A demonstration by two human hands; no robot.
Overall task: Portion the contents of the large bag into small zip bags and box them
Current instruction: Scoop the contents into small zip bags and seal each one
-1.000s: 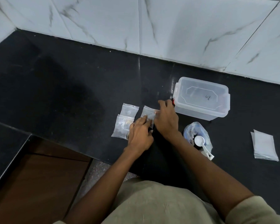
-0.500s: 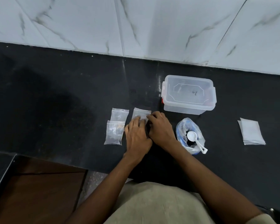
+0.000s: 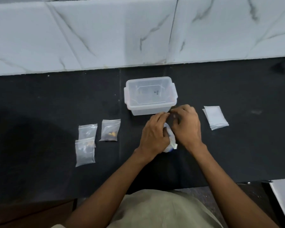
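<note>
Fingers (image 3: 161, 116) of the left hand (image 3: 155, 134) curl in around the large bag (image 3: 169, 140), and the right hand (image 3: 186, 125) grips it from the other side, fingers bent over its top; the bag sits bunched between both hands on the counter (image 3: 39, 104), just near of the box. Its contents are hidden by the hands. The clear plastic box (image 3: 150, 95) stands with its lid on, a small dark handwritten mark on the lid, unreadable. Out left, three small zip bags lie flat: one (image 3: 110, 130) with orange-brown bits and dark grains inside, then two overlapping, the far one (image 3: 87, 131) under the near one (image 3: 85, 153). Right of the hands, a stack of empty zip bags (image 3: 215, 117). Black stone counter, grey-veined white marble wall tiles (image 3: 105, 33) behind.
</note>
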